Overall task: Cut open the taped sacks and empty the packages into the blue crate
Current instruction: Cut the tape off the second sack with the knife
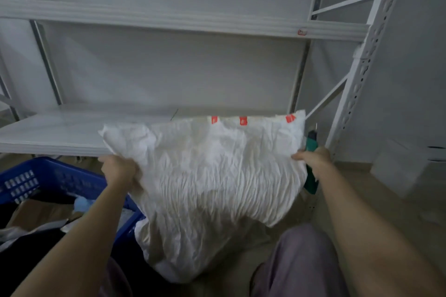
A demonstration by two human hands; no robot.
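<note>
Left hand fingers grip white sack, left edge; right hand pinches right edge plus green cutter. I expect a spill: sack hangs mostly right of blue crate.

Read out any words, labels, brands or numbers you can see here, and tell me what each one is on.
Nothing here can be read as text.
Red sticker on the shelf edge: it carries a pale mark, too small and blurred to read.
Red tape strips along the top of the white sack: pale marks on them, too blurred to read.
Blue crate: no print shows.
</note>
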